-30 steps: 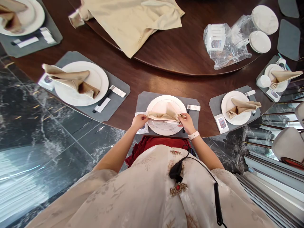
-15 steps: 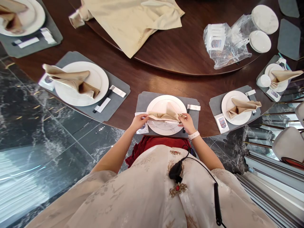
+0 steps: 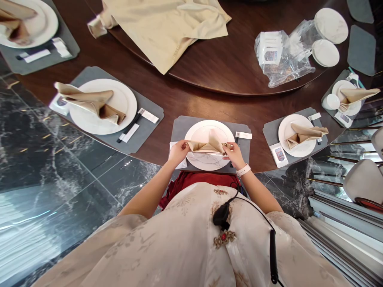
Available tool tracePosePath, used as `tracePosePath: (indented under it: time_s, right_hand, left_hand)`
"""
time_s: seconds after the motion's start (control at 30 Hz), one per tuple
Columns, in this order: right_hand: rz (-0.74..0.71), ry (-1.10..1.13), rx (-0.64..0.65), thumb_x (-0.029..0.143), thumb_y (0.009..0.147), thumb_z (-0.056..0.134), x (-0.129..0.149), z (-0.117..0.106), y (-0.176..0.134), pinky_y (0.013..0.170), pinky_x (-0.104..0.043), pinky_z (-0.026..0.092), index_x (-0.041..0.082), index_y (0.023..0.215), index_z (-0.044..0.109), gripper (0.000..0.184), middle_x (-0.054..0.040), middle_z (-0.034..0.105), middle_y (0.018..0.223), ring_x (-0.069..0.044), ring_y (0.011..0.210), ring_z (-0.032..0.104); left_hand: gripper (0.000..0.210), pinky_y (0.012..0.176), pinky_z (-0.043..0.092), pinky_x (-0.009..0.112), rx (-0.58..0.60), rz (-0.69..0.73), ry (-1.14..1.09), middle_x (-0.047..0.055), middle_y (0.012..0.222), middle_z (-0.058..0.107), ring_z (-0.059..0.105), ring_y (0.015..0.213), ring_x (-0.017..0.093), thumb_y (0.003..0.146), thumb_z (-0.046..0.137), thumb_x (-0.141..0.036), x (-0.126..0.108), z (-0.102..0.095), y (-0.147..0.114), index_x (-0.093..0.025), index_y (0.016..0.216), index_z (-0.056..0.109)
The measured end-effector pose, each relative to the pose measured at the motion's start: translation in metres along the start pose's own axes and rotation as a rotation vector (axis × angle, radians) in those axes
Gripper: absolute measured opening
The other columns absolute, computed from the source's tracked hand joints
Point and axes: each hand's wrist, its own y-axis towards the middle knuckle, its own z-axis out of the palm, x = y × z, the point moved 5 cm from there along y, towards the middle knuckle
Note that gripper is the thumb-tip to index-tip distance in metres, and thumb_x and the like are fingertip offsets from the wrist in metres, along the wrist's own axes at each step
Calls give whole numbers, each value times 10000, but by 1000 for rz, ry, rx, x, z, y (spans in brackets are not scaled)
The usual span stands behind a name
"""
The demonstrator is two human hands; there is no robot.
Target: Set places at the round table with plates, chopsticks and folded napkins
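Note:
A beige cloth napkin (image 3: pixel 206 146), folded with a raised peak in its middle, spans the white plate (image 3: pixel 209 162) in front of me. My left hand (image 3: pixel 179 152) pinches the napkin's left end. At the opposite end, my right hand (image 3: pixel 233 154) grips the pleated edge between thumb and fingers. The plate lies on a grey placemat (image 3: pixel 182 125). Chopsticks in a white paper sleeve (image 3: pixel 243 135) lie right of the plate. A white packet, mostly covered by my left hand, is at the placemat's left side.
Similar settings with folded napkins flank this one: a left plate (image 3: pixel 127 99) and a right plate (image 3: pixel 299 149). A raised wooden turntable (image 3: pixel 215 67) bears a beige cloth (image 3: pixel 167 32), a clear plastic bag (image 3: pixel 281 73) of packets and small white plates (image 3: pixel 330 26). Chairs (image 3: pixel 362 181) stand at right.
My left hand has curled in closer around the napkin's left end. The napkin's front edge now dips in the middle, and its peak shows more distinctly. My right hand has barely shifted.

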Motion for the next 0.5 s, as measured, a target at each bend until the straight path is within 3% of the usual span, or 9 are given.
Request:
tracePosePath:
  time_s: [0.2, 0.37, 0.5]
  right_hand:
    - [9, -2, -4, 374, 717, 821, -2, 0, 2, 532, -229, 612, 224, 1130, 582, 500, 6, 578, 940, -125, 755, 644]
    - [3, -1, -15, 389, 716, 834, -4, -1, 4, 541, -230, 610, 219, 1124, 583, 509, 8, 584, 906, -119, 730, 631]
    - [-2, 16, -20, 386, 733, 825, -3, -4, 4, 555, -240, 616, 207, 1122, 576, 495, 22, 571, 852, -117, 707, 627]
  left_hand:
    - [316, 646, 415, 270, -20, -116, 24, 40, 770, 727, 648, 719, 204, 777, 573, -315, 22, 3, 6, -173, 995, 752]
    - [251, 632, 370, 268, -56, -91, 79, 40, 752, 711, 624, 714, 204, 760, 553, -279, 26, 5, 10, -195, 905, 740]
    - [264, 655, 380, 263, -21, -76, 43, 32, 750, 698, 601, 712, 186, 758, 541, -270, 24, 9, 11, -183, 919, 732]
